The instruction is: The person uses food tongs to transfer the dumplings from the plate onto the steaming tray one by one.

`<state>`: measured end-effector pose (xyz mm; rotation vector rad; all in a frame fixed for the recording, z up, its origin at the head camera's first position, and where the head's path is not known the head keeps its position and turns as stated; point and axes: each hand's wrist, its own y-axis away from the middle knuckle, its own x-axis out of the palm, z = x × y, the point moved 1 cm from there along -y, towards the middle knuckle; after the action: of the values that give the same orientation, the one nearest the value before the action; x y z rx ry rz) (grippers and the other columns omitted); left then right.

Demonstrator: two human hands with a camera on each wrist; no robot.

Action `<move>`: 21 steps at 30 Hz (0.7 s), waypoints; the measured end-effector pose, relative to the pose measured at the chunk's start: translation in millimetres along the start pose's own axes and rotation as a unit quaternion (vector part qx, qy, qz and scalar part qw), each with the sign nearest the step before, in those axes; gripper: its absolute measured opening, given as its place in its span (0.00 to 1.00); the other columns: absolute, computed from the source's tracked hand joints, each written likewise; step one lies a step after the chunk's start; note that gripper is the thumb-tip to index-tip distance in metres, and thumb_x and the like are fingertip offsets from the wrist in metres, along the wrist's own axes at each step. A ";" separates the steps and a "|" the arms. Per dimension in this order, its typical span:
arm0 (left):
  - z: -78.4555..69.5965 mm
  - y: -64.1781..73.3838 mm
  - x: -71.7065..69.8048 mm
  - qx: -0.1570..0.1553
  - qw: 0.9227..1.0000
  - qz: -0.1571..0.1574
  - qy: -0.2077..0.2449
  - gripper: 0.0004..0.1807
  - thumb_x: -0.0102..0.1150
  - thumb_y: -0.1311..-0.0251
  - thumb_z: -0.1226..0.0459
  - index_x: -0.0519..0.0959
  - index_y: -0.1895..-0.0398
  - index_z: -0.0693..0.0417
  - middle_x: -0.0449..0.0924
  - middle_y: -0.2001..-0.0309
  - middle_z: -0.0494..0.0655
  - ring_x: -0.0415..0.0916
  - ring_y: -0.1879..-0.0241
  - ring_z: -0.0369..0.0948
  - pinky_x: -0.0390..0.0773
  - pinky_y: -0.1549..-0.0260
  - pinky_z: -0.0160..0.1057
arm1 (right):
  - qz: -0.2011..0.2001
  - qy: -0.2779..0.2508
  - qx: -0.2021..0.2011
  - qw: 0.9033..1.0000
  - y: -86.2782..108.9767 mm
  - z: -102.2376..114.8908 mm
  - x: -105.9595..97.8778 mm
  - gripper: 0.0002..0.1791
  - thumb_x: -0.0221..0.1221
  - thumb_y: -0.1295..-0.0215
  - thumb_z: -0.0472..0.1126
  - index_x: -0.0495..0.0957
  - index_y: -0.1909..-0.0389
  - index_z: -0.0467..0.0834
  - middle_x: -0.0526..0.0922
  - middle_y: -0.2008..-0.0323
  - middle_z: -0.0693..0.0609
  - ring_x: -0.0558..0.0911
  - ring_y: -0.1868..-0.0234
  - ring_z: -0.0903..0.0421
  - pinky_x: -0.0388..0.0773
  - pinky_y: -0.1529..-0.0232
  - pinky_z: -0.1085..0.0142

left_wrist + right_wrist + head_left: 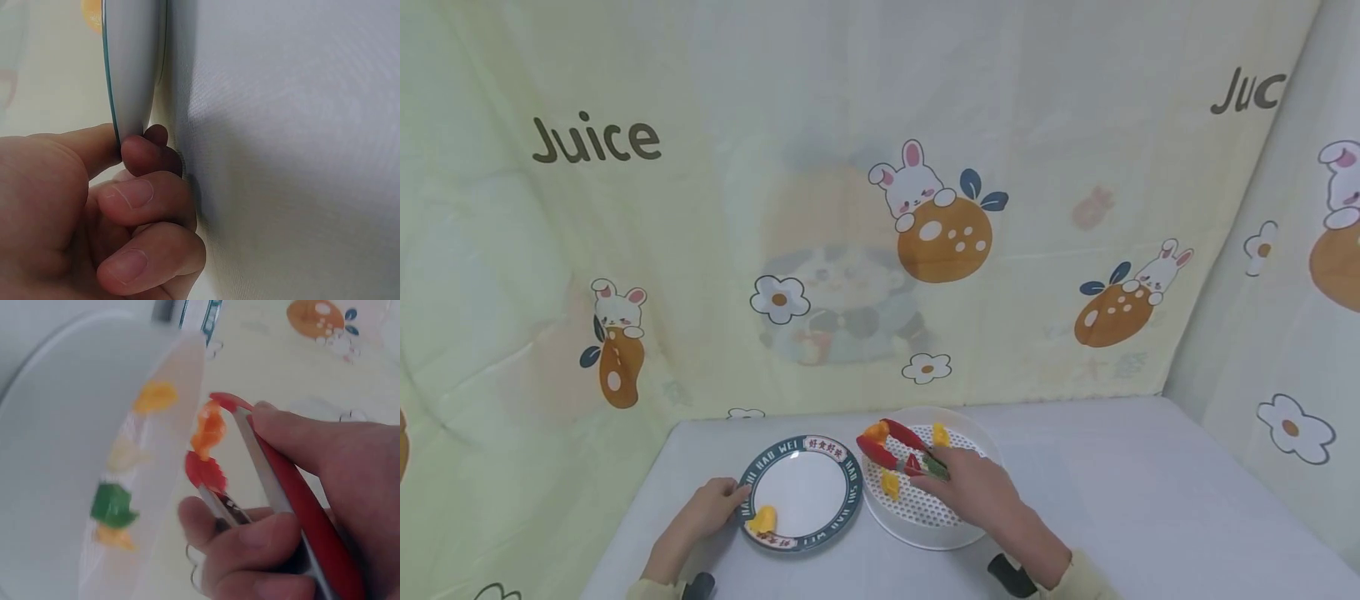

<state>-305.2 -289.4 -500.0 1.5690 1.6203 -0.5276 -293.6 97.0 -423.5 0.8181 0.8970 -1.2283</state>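
My left hand [711, 507] pinches the left rim of a white plate [805, 496] with a dark teal lettered border; in the left wrist view its thumb and curled fingers are at the plate's edge. A small yellow piece [763, 520] lies at the plate's lower left. My right hand [981, 493] grips red-tipped tongs [908, 435], whose tips hold an orange piece [208, 430]. These tongs are over the left side of a round white perforated basket [925, 512]. Inside it are yellow pieces [891, 485] and, in the right wrist view, a green piece [114, 505].
The plate and basket stand side by side on a white-covered table [1112, 500]. Behind them hangs a pale curtain [1037, 333] printed with rabbits and oranges; another panel [1285, 333] stands at the right.
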 end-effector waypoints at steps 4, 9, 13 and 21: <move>-0.3 0.5 0.3 0.002 1.000 -0.001 0.000 0.18 0.49 0.26 0.55 0.73 0.73 0.55 0.70 0.77 0.46 0.67 0.73 0.41 0.70 0.72 0.37 | 0.011 0.010 0.013 1.000 -4.7 -10.7 -9.2 0.39 0.66 0.44 0.67 0.79 0.41 0.43 0.86 0.55 0.48 0.77 0.65 0.54 0.76 0.68 0.61; -0.4 0.5 0.5 0.004 1.000 0.000 0.003 0.18 0.49 0.26 0.55 0.73 0.73 0.55 0.70 0.77 0.46 0.67 0.73 0.40 0.70 0.73 0.37 | 0.014 0.027 0.027 0.999 -13.8 -18.9 -13.7 0.35 0.67 0.42 0.64 0.80 0.43 0.41 0.86 0.57 0.48 0.77 0.66 0.53 0.75 0.68 0.62; 0.2 0.6 0.5 0.002 1.000 0.000 0.004 0.18 0.49 0.26 0.55 0.73 0.73 0.54 0.70 0.77 0.47 0.68 0.73 0.41 0.70 0.72 0.37 | 0.024 0.047 0.035 0.998 -19.8 -21.1 -12.6 0.33 0.67 0.41 0.62 0.81 0.47 0.40 0.84 0.64 0.49 0.76 0.68 0.54 0.71 0.70 0.64; -2.1 4.4 -1.2 0.006 1.000 0.000 0.010 0.17 0.50 0.26 0.56 0.74 0.73 0.55 0.70 0.77 0.47 0.68 0.73 0.41 0.70 0.72 0.37 | 0.033 0.059 0.042 0.997 -25.9 -19.7 -9.4 0.32 0.69 0.42 0.60 0.82 0.48 0.38 0.83 0.67 0.49 0.76 0.69 0.53 0.72 0.70 0.64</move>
<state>-301.7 -287.9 -496.9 1.5878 1.6354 -0.5245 -322.6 114.5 -424.5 0.9896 0.9112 -1.1750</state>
